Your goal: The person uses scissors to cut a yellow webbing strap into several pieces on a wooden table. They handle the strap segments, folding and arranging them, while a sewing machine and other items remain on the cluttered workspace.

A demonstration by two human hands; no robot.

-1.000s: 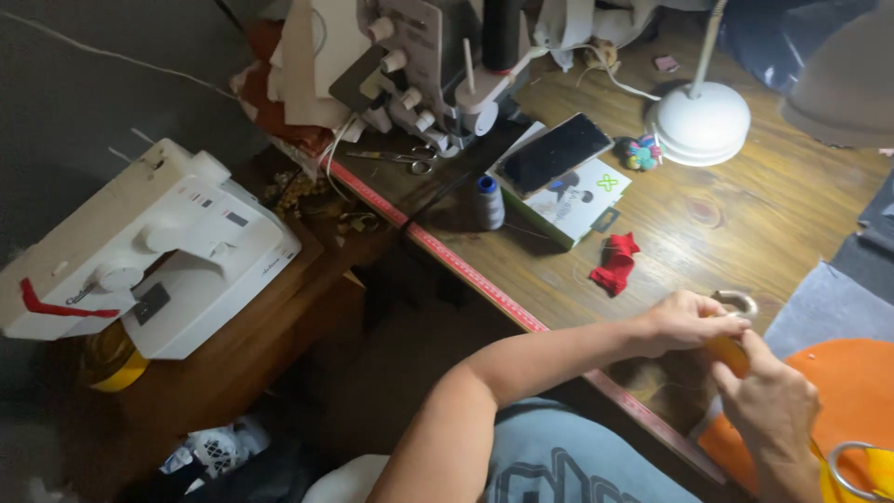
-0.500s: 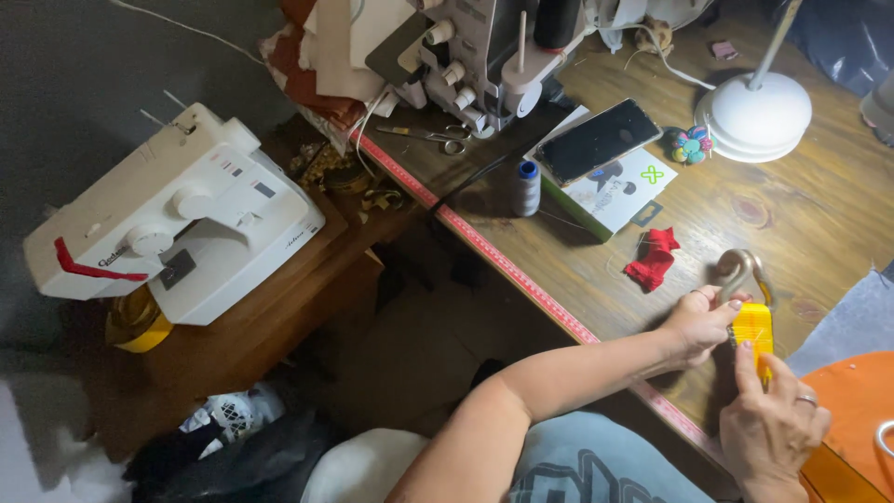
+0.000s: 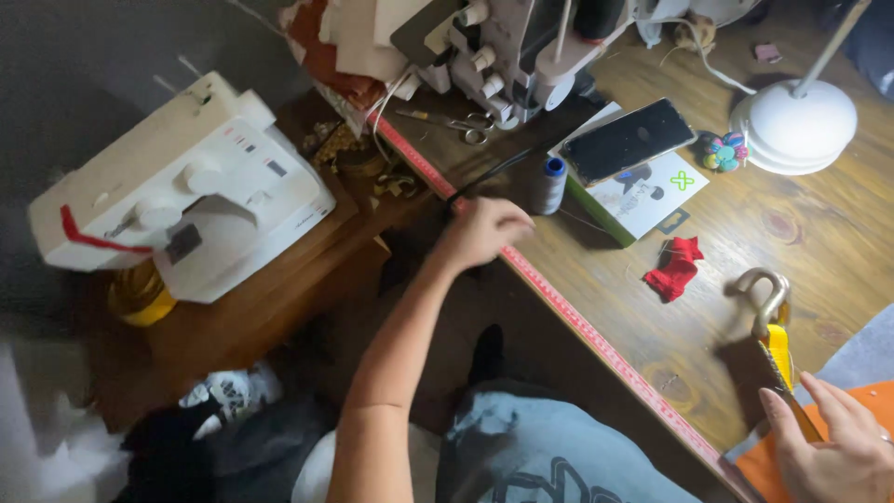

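Observation:
My left hand reaches out to the wooden table's front edge, fingers curled, over a red tape measure fixed along that edge. It is close to a grey thread spool with a blue cap and a black cable. Whether it grips anything is hidden. My right hand is at the bottom right, fingers on the end of a yellow strap that carries a metal hook. A small red cloth scrap lies between the two hands.
A white sewing machine sits on a lower bench at left, an overlock machine at the table's back. Scissors, a phone on a booklet, a colourful pincushion, a white lamp base and orange fabric are around.
My left hand has let go of the hook end and moved left and away, to the table edge near the thread spool. The right hand stays on the yellow strap.

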